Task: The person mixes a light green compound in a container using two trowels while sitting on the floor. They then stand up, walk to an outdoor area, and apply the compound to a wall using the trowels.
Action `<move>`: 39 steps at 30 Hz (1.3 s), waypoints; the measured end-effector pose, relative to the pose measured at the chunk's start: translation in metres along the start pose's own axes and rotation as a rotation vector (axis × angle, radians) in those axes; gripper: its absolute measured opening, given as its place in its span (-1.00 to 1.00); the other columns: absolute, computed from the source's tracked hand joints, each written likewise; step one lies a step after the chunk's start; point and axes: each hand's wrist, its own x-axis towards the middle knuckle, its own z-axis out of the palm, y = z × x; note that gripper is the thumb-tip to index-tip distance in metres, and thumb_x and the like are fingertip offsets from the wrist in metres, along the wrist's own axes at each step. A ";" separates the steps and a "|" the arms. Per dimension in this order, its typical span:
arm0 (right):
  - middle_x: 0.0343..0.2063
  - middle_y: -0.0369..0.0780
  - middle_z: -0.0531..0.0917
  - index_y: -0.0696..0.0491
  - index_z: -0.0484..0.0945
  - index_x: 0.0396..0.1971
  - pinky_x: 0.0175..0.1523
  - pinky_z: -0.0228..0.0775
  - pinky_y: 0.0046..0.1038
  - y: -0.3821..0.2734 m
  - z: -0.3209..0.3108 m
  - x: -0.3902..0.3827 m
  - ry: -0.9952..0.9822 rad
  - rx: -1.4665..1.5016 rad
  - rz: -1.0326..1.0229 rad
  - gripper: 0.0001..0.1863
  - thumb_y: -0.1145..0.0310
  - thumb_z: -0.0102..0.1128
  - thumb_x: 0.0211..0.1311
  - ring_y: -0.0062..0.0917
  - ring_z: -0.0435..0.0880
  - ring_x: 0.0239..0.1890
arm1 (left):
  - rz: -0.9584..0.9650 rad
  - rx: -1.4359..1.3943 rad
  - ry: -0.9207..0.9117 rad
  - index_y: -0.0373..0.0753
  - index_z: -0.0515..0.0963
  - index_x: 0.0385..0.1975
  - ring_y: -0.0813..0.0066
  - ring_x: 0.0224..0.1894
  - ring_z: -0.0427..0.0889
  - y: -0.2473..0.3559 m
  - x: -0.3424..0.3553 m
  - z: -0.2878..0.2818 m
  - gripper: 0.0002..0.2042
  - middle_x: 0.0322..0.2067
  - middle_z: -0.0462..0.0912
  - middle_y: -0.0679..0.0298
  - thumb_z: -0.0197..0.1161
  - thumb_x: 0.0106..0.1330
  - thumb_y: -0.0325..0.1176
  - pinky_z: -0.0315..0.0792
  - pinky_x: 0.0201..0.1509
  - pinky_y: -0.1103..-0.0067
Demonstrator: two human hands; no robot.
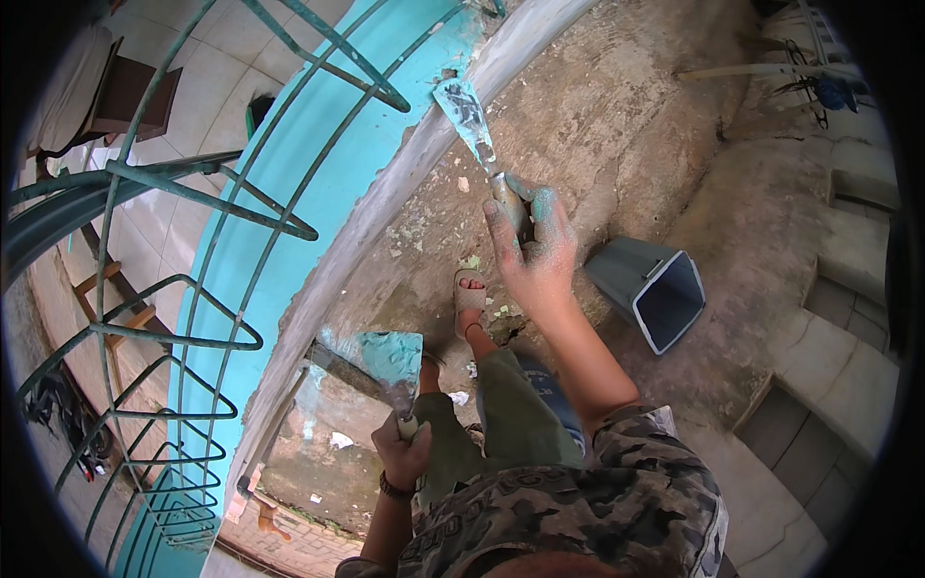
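Note:
My right hand [541, 252], dusted with turquoise, is closed round the handle of a putty knife [466, 114]. That knife's smeared blade reaches up to the edge of a turquoise-painted ledge [318, 144], beside a small dark damaged spot. Lower down, my left hand [401, 451] grips a wide scraper [390, 358] by its handle. Turquoise paste or paint covers much of the scraper's broad blade. Bare grey-white material shows along the ledge's side, below the turquoise.
Green metal bars [193, 202] curve over the ledge on the left. A grey bucket [644, 289] lies tipped on the stained concrete floor [617, 125], right of my legs. Flakes lie scattered around my sandalled foot [469, 294]. Pale steps [819, 366] rise at the right.

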 end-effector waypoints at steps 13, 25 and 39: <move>-0.39 0.04 0.58 0.15 0.51 -0.19 -0.28 0.45 -0.21 -0.059 -0.032 0.004 -0.031 -0.060 0.235 -0.73 0.39 0.23 0.11 -0.06 0.61 -0.38 | 0.069 0.005 0.002 -0.31 0.40 -0.62 0.64 -0.69 0.28 -0.003 -0.011 -0.018 -0.82 -0.76 0.36 0.30 0.32 -0.04 -0.49 0.25 -0.61 0.58; -0.43 -0.22 0.62 0.20 0.54 -0.19 -0.63 0.19 -0.71 -0.055 -0.044 -0.012 -0.139 0.731 0.679 -0.75 0.32 0.09 0.30 -0.70 0.44 -0.59 | 0.222 0.055 -0.045 -0.31 0.38 -0.60 0.56 -0.71 0.32 0.004 0.002 -0.032 -0.83 -0.75 0.39 0.27 0.29 -0.01 -0.49 0.28 -0.60 0.57; -0.29 -0.12 0.62 0.19 0.45 0.01 -0.48 0.26 -0.63 0.001 -0.078 -0.030 -0.314 1.090 0.574 -0.66 0.32 0.04 0.31 -0.59 0.50 -0.45 | 0.329 0.093 -0.224 -0.34 0.36 -0.64 0.50 -0.71 0.26 0.067 0.078 -0.035 -0.85 -0.76 0.36 0.20 0.22 -0.06 -0.50 0.25 -0.59 0.55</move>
